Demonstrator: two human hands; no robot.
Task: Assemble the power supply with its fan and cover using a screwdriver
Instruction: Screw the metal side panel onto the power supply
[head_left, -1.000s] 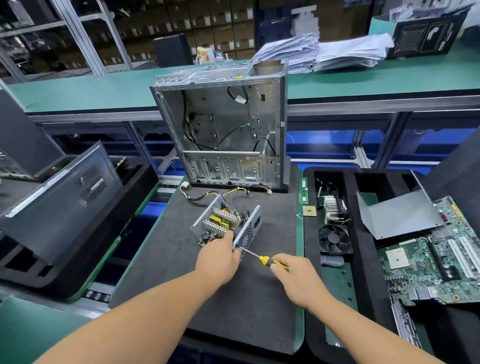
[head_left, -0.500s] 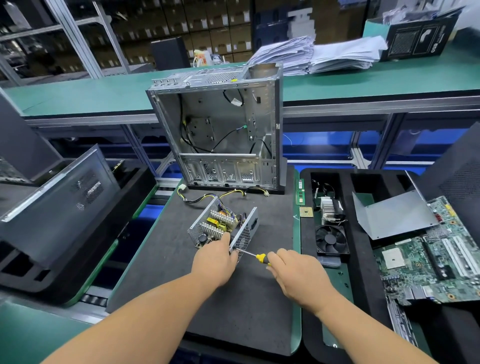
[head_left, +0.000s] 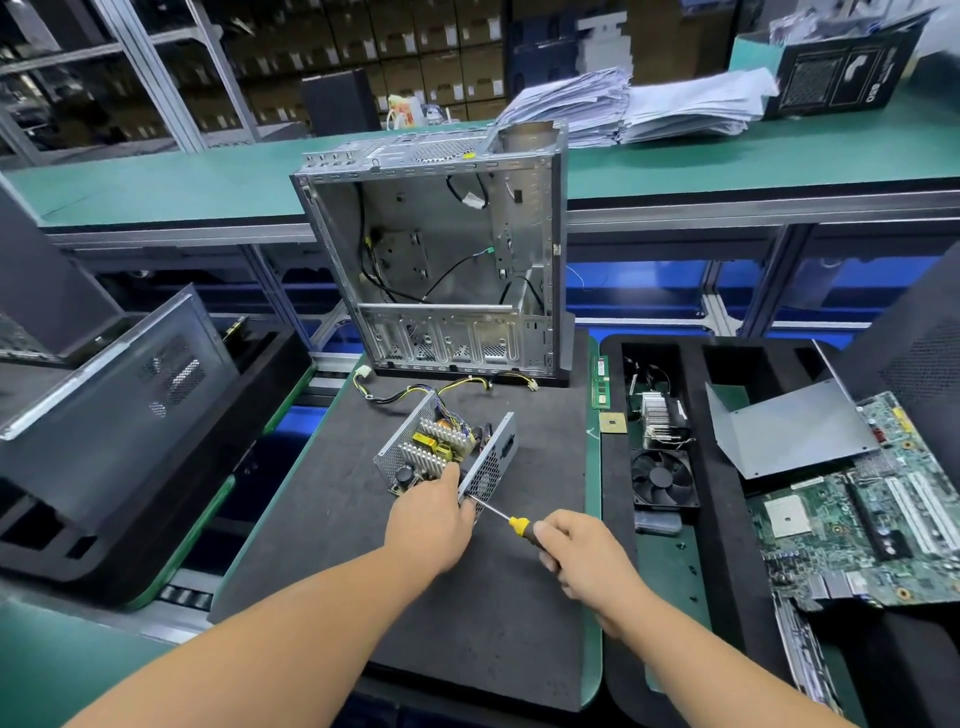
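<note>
The open power supply (head_left: 441, 447) lies on the dark mat (head_left: 363, 545), its circuit board and heat sinks exposed and its perforated metal wall facing me. My left hand (head_left: 428, 519) grips its near corner. My right hand (head_left: 587, 556) holds the yellow-and-black screwdriver (head_left: 511, 522), whose tip meets the near wall of the power supply beside my left fingers. A black fan (head_left: 662, 478) sits in the foam tray on the right. A bent grey metal cover (head_left: 789, 426) lies farther right in that tray.
An open computer case (head_left: 441, 260) stands upright behind the power supply, with yellow-black cables (head_left: 415, 389) trailing in front. The foam tray (head_left: 727, 545) also carries a heat sink (head_left: 657, 418), a memory stick (head_left: 601, 382) and a motherboard (head_left: 857, 519). A dark case panel (head_left: 104, 405) leans at left.
My right hand has shifted slightly, keeping the screwdriver tip against the power supply wall. My left hand stays on the unit's near corner.
</note>
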